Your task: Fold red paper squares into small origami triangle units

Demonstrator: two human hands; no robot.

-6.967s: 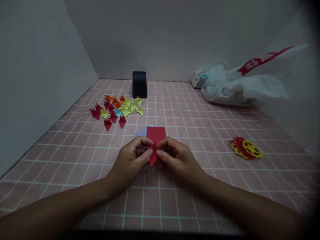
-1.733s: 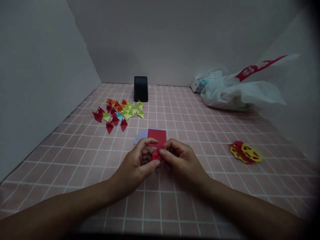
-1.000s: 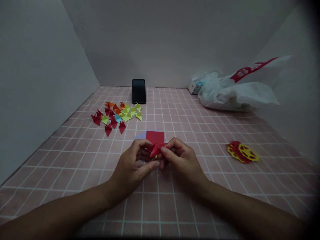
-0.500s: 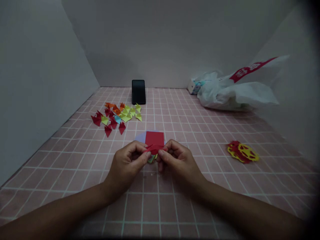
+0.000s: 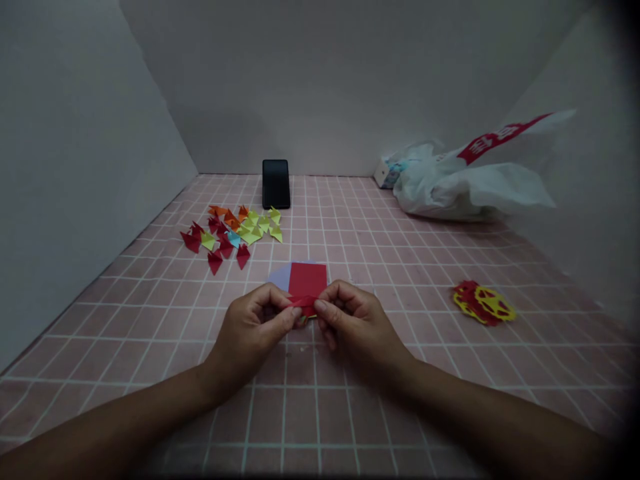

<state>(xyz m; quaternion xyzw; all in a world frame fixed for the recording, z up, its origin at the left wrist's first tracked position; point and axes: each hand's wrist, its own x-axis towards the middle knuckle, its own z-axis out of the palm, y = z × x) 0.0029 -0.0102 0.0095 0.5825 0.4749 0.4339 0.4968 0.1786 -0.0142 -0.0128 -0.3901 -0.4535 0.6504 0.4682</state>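
A small folded red origami paper (image 5: 304, 303) is stretched between my two hands, just above the table. My left hand (image 5: 259, 319) pinches its left end between thumb and forefinger. The right end is pinched in the same way by my right hand (image 5: 354, 317). Fingertips cover parts of the folds. Behind and partly under the held piece lies a red paper square (image 5: 309, 277) on a stack of coloured sheets, with lilac paper (image 5: 280, 277) fanned out on its left. Several folded paper cranes in red (image 5: 214, 262), orange, yellow and blue sit farther off to the left.
A black phone (image 5: 276, 184) leans upright at the back. Red and yellow cut-out discs (image 5: 484, 303) lie at the right. A white plastic bag (image 5: 455, 187) and a small patterned box (image 5: 384, 173) stand back right. Pale walls (image 5: 320, 80) bound the pink checked tablecloth (image 5: 320, 413).
Earlier the red paper was upright between both hands, then held mainly by my right hand and turned sideways. My left hand has since closed on its left end.
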